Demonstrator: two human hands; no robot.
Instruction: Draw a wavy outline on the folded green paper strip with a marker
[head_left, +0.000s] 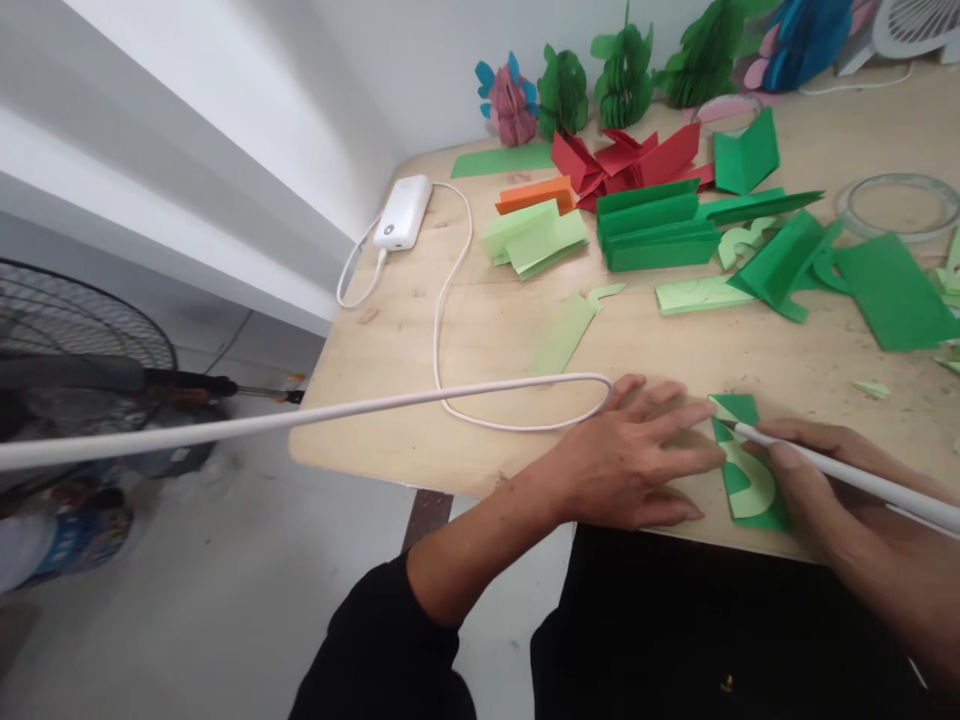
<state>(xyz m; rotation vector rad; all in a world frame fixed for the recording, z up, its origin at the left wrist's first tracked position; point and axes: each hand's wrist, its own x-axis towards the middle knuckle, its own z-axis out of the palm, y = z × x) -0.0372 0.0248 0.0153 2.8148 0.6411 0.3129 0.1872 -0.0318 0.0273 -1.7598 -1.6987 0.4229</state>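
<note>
My right hand (832,490) grips a white pen (862,472), its dark tip down at a light green paper cutout (752,490). This curved cutout lies on a dark green piece of paper (742,408) near the table's front edge. My left hand (637,455) lies flat with fingers spread. Its fingertips reach the left edge of the green paper and cutout. A white cable (480,395) runs across the view and loops close by my left thumb and fingers.
Folded green papers (660,230), red folded papers (630,165) and light green papers (536,240) lie farther back. Several honeycomb paper figures (562,90) stand along the wall. A white power bank (403,212) is at the left, tape rolls (900,205) at the right. A black fan (82,360) stands beside the table.
</note>
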